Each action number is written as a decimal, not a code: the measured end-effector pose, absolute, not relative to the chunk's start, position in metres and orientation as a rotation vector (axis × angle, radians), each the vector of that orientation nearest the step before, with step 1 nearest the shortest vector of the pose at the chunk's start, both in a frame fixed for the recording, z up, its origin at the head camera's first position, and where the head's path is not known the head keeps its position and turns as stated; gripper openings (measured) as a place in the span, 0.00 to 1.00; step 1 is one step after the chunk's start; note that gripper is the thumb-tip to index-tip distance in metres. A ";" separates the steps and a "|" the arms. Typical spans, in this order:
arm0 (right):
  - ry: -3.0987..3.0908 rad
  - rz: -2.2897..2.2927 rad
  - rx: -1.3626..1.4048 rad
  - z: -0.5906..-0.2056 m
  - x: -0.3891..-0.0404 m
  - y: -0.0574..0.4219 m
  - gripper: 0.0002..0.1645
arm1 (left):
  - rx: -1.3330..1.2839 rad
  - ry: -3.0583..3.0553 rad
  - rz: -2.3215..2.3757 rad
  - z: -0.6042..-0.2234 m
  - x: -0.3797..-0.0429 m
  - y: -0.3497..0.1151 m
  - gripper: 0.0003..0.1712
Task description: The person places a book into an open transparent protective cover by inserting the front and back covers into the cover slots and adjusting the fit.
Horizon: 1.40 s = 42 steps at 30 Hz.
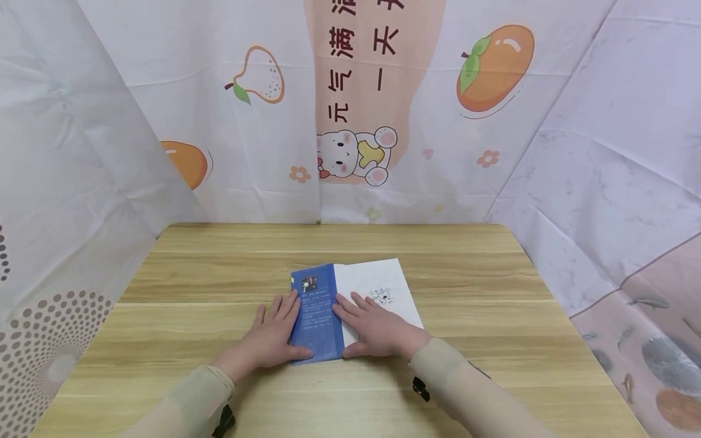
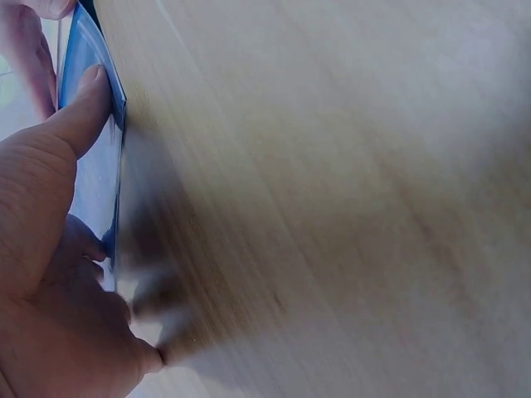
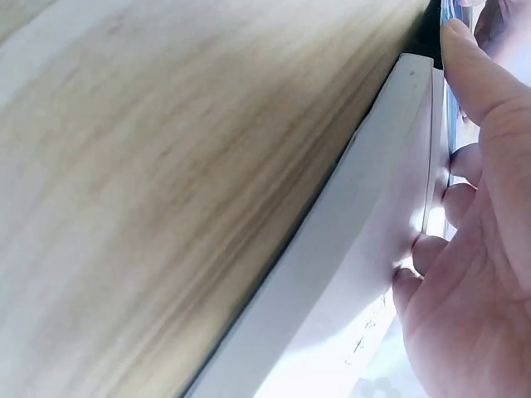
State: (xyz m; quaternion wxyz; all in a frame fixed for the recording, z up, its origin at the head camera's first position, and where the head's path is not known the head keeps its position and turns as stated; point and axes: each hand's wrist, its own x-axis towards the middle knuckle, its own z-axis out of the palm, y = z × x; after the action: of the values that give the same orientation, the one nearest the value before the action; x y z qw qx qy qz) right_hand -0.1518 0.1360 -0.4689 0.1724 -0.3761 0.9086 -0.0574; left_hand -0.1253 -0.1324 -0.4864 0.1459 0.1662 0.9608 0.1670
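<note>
An open book lies on the wooden table, its blue cover flap spread to the left and a white page with a small black drawing to the right. My left hand rests on the flap's left edge, fingers spread and thumb along the bottom. My right hand lies across the inner side of the white page, its fingertips reaching the flap's edge near the fold. In the right wrist view the thick page block shows under the right hand. The left wrist view has the left thumb pressing the blue flap.
The wooden table stretches around the book on all sides. Behind it hangs a white cloth printed with fruit, a cartoon animal and writing. More patterned cloth hangs at both sides.
</note>
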 end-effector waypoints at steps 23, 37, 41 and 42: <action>2.579 -0.237 -0.911 -0.457 -0.179 0.207 0.44 | 0.816 2.776 0.210 -0.470 -0.143 -0.130 0.39; 2.545 -0.454 -0.869 -0.459 -0.187 0.246 0.43 | 0.798 2.677 0.242 -0.460 -0.146 -0.142 0.34; 2.519 -0.505 -0.840 -0.457 -0.187 0.250 0.43 | 0.785 2.678 0.257 -0.458 -0.148 -0.144 0.33; 2.516 -0.509 -0.832 -0.457 -0.187 0.250 0.44 | 0.784 2.679 0.268 -0.458 -0.148 -0.145 0.33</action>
State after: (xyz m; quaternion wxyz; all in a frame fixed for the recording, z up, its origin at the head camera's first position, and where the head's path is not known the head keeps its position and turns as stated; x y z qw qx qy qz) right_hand -0.1866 0.2495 -0.4571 0.2198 -0.3008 0.9096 -0.1842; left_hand -0.1479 -0.1447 -0.4579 0.1678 0.2755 0.9418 0.0942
